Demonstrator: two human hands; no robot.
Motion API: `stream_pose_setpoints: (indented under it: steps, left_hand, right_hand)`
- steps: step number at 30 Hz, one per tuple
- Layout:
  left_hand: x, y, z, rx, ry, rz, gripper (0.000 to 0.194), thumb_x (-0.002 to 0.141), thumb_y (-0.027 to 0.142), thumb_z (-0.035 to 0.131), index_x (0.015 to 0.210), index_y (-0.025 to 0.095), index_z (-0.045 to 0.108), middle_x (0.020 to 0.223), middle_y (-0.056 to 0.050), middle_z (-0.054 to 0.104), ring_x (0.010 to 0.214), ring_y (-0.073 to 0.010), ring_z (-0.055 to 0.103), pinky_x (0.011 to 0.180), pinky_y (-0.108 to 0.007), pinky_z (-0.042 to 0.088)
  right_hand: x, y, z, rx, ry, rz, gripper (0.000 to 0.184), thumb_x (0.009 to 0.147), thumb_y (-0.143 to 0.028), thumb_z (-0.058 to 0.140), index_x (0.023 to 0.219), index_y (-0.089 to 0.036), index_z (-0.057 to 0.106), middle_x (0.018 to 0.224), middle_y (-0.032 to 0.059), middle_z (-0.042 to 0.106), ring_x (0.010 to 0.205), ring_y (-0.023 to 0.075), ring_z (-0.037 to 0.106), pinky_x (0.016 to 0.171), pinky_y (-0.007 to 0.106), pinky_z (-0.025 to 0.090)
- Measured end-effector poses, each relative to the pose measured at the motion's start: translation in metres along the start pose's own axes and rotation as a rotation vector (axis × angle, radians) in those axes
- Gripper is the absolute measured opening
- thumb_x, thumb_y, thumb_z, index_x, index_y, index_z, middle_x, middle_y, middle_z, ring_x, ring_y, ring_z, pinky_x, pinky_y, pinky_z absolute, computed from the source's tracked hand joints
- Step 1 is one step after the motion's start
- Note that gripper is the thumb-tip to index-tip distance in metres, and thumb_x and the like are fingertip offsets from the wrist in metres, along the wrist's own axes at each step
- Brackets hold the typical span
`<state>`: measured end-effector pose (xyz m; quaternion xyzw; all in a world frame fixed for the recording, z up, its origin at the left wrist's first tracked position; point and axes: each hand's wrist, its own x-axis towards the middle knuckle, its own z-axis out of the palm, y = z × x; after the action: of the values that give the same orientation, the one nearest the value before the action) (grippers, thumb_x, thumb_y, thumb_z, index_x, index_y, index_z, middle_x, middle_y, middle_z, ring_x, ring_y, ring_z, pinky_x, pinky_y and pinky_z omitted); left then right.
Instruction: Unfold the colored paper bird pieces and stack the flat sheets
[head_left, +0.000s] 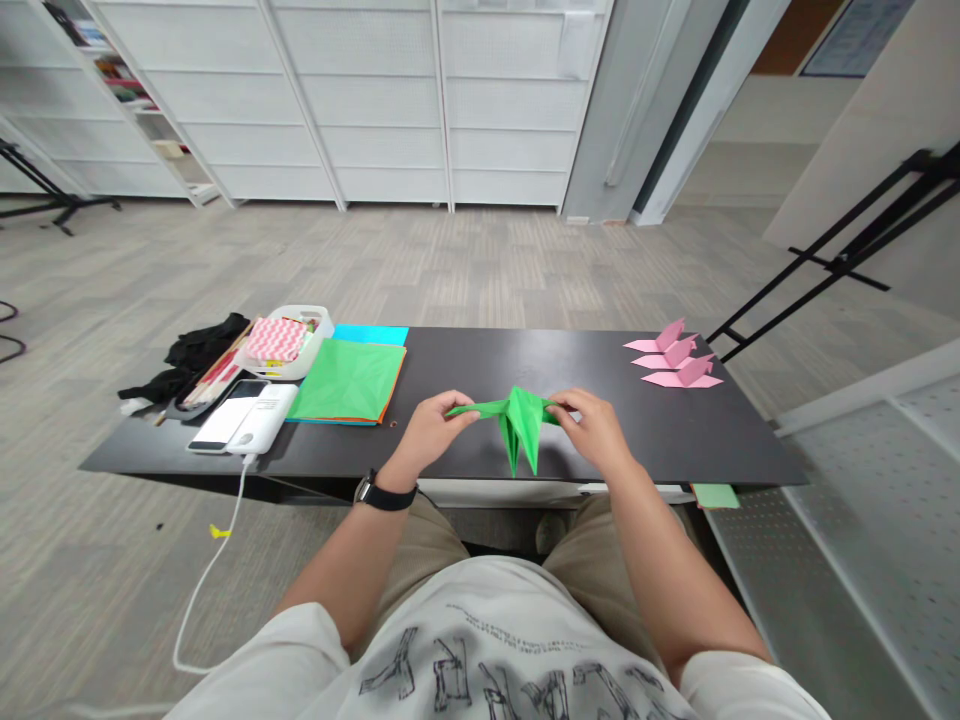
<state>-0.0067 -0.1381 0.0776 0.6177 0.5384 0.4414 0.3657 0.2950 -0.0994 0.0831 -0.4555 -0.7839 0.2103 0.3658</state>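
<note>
A green folded-paper crane (523, 420) is held up over the front part of the dark table, its two wing flaps hanging downward. My left hand (437, 428) pinches the thin pointed end on the left between thumb and fingers. On the opposite side, my right hand (589, 425) grips the other pointed end close to the body. Both ends are drawn out sideways, roughly level. Three pink paper cranes (679, 372) stand in a row at the table's right end, apart from my hands.
Left on the dark table (465, 355) lies a stack of green paper (352, 382) over blue and orange sheets. Beside it are a white basket (319, 325), a phone (225, 415), a white power bank (262, 418) with a cable, and black cloth (202, 345).
</note>
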Motion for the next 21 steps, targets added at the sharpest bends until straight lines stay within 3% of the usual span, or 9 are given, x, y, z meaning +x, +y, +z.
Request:
stream_pose_setpoints:
  steps: [3,7,10,14,21]
  left_hand:
    - [0.005,-0.008,-0.013,-0.105,-0.038,-0.031,0.025,0.081,0.039,0.082,0.094,0.019,0.074,0.09,-0.002,0.076,0.083,-0.0185,0.07,0.079,-0.029,0.055]
    - [0.01,-0.013,-0.028,-0.146,-0.104,-0.053,0.032,0.078,0.04,0.085,0.097,0.018,0.072,0.095,-0.003,0.077,0.087,-0.0194,0.071,0.082,-0.031,0.057]
    - [0.013,-0.013,-0.033,-0.18,-0.107,-0.07,0.039,0.076,0.044,0.087,0.102,0.019,0.071,0.1,-0.005,0.077,0.091,-0.0204,0.072,0.086,-0.033,0.059]
    - [0.013,-0.013,-0.033,-0.342,-0.128,-0.154,0.043,0.08,0.051,0.084,0.105,0.019,0.069,0.102,-0.004,0.076,0.091,-0.02,0.072,0.087,-0.037,0.062]
    - [0.015,-0.018,-0.028,-0.371,-0.004,-0.254,0.044,0.078,0.059,0.081,0.086,0.019,0.067,0.083,0.0,0.07,0.079,-0.0172,0.068,0.077,-0.032,0.063]
  right_hand:
    - [0.001,0.013,-0.009,0.123,-0.019,0.099,0.015,0.091,-0.039,0.069,0.095,-0.028,0.078,0.089,0.0036,0.076,0.081,0.0242,0.068,0.079,0.04,0.054]
    - [0.002,0.022,-0.02,0.305,-0.126,0.206,0.032,0.087,-0.048,0.074,0.108,-0.024,0.077,0.08,0.001,0.068,0.07,0.0184,0.061,0.066,0.033,0.049]
    - [0.005,0.022,-0.026,0.436,-0.197,0.226,0.041,0.089,-0.05,0.074,0.119,-0.022,0.073,0.077,-0.0018,0.061,0.066,0.0149,0.054,0.061,0.028,0.044]
    - [0.01,0.021,-0.028,0.495,-0.187,0.233,0.045,0.088,-0.05,0.076,0.123,-0.023,0.07,0.075,-0.0031,0.058,0.066,0.014,0.052,0.062,0.028,0.043]
    - [0.005,0.018,-0.025,0.499,-0.295,0.239,0.07,0.071,-0.043,0.09,0.134,-0.026,0.064,0.099,0.0003,0.065,0.074,0.015,0.061,0.066,0.029,0.049]
